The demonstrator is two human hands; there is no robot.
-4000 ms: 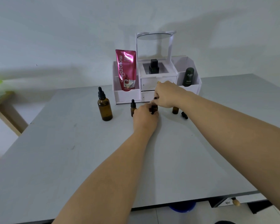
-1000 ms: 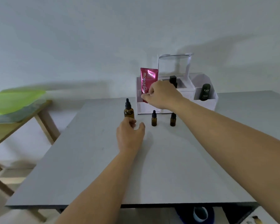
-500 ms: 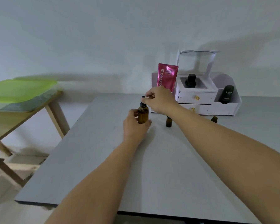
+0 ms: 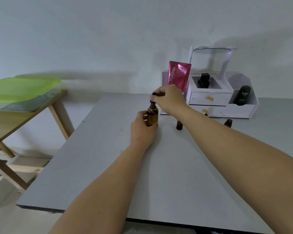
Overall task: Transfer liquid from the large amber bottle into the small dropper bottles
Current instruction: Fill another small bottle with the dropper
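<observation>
The large amber bottle [image 4: 152,116] stands upright on the grey table [image 4: 159,166], left of centre at the far side. My left hand [image 4: 142,128] is wrapped around its body from the near side. My right hand [image 4: 167,98] comes from above and pinches its black dropper cap [image 4: 154,97]. One small amber bottle [image 4: 179,124] stands to the right, its top hidden behind my right forearm. Another small bottle [image 4: 228,122] stands farther right with no cap on.
A white drawer organiser [image 4: 223,105] sits at the table's back right, holding a pink tube [image 4: 178,75], a black square bottle [image 4: 203,81] and a dark round container [image 4: 242,95]. A wooden side table [image 4: 15,115] with a green lid [image 4: 22,88] stands off to the left.
Both hands left the small bottles and moved left to the large amber bottle. My left hand closed around its body and my right hand took its cap. The view shifted left.
</observation>
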